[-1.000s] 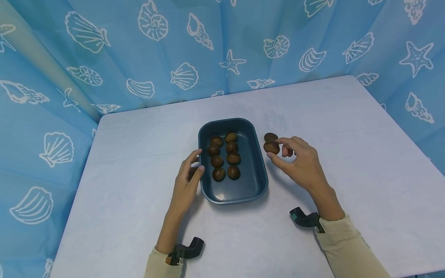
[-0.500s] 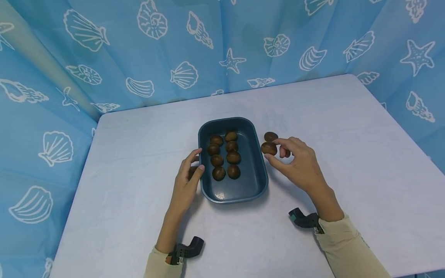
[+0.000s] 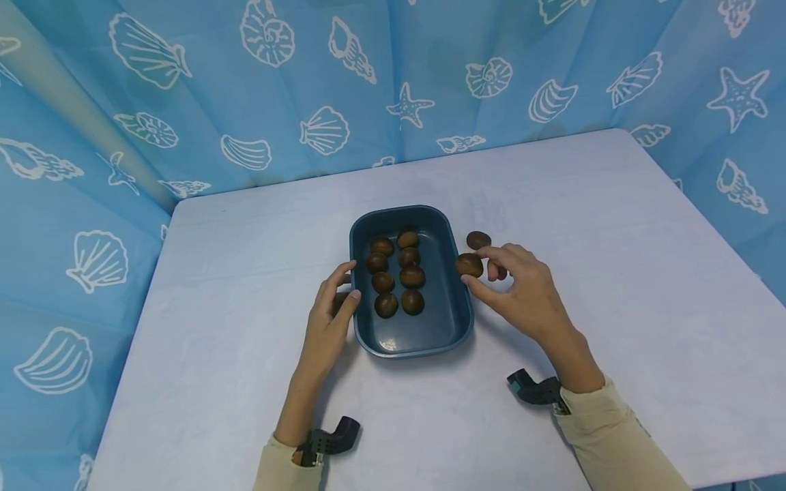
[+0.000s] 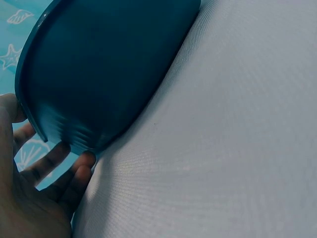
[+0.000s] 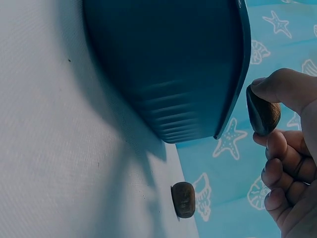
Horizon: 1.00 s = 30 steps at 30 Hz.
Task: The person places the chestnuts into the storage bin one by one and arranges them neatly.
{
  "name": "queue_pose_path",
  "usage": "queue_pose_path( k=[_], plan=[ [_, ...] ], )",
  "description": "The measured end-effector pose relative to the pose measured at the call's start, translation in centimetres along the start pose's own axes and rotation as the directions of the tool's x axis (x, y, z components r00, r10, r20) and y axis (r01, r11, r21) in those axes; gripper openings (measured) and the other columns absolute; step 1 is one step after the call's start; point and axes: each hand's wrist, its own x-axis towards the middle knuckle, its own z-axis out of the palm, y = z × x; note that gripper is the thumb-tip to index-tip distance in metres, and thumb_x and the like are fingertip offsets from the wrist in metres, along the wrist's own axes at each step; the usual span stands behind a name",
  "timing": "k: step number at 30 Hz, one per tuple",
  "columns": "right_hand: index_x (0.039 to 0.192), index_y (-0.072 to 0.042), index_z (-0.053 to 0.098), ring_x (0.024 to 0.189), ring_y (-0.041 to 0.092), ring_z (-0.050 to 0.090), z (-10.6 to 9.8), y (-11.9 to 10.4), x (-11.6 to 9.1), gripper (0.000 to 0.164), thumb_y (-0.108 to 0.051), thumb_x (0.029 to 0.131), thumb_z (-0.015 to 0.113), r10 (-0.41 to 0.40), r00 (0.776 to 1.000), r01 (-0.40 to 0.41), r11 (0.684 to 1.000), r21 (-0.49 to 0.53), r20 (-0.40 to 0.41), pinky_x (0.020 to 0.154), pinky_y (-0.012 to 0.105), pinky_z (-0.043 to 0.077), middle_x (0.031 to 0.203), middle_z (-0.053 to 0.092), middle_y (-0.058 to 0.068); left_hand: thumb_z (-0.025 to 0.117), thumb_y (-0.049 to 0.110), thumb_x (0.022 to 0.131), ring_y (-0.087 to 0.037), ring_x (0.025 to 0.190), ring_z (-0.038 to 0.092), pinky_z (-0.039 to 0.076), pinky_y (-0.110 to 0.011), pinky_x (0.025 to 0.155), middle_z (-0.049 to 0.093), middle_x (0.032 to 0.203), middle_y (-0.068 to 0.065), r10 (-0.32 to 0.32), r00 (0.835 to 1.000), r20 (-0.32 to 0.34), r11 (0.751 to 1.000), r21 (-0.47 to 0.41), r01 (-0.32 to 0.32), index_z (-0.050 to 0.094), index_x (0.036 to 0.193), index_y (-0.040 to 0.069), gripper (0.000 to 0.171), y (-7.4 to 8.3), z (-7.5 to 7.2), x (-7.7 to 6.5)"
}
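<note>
A dark blue tray point(image 3: 424, 335) holds several brown chestnuts point(image 3: 412, 277) lined up in two columns. My left hand point(image 3: 328, 320) touches the tray's left side, with its thumb and index fingertip at the rim and other fingers point(image 4: 55, 157) against the outer wall. Between thumb and index finger, my right hand point(image 3: 525, 290) pinches one chestnut point(image 3: 469, 264), which overlaps the tray's right rim in the head view. Seen from the right wrist, this chestnut point(image 5: 262, 111) is up off the table, flat face toward the tray. A loose chestnut point(image 3: 478, 240) lies on the table just behind the right hand.
A white cloth covers the table point(image 3: 233, 273). Behind and along the sides hangs a blue curtain point(image 3: 368, 88) with white seashell prints. Each wrist wears a black camera mount, such as the right mount point(image 3: 535, 387), close to the table.
My right hand has moved slightly left with its chestnut, from beside the loose one to the tray's right rim. The left hand and the tray have stayed put.
</note>
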Motion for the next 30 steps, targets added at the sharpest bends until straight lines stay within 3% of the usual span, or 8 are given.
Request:
queue_pose_path(
  k=[8,22,30],
  plan=[
    [0.106,-0.004,0.069,0.077,0.012,0.045,-0.2,-0.2,0.0,0.035,-0.019,0.079,0.085,-0.019,1.0,0.019,1.0,0.004,-0.008,0.063,0.026,0.034,0.077,0.049,-0.002,0.049,0.018,0.106,-0.035,0.12,0.056,0.044,-0.048,0.102,0.046,0.141,-0.021,0.005,1.0,0.002,1.0,0.01,-0.005,0.044,0.151,0.016,0.046,0.2,0.0,0.0],
    [0.108,-0.005,0.068,0.08,0.013,0.047,0.5,-1.1,-0.2,0.035,-0.018,0.08,0.084,-0.017,0.999,0.016,0.999,0.028,0.05,0.064,0.028,0.037,0.079,0.05,-0.003,0.048,0.018,0.105,-0.035,0.12,0.056,0.044,-0.048,0.102,0.047,0.14,-0.019,-0.01,1.0,-0.008,1.0,0.021,0.01,0.044,0.151,0.016,0.045,0.5,0.1,-0.1],
    [0.108,-0.005,0.07,0.079,0.014,0.048,1.0,-1.4,-0.3,0.035,-0.015,0.078,0.085,-0.061,0.997,0.06,0.998,0.026,0.051,0.065,0.027,0.037,0.078,0.05,-0.002,0.049,0.018,0.106,-0.035,0.121,0.056,0.045,-0.049,0.102,0.046,0.14,-0.019,-0.005,1.0,-0.007,1.0,0.012,0.005,0.044,0.151,0.015,0.045,0.4,0.0,-0.1]
  ],
)
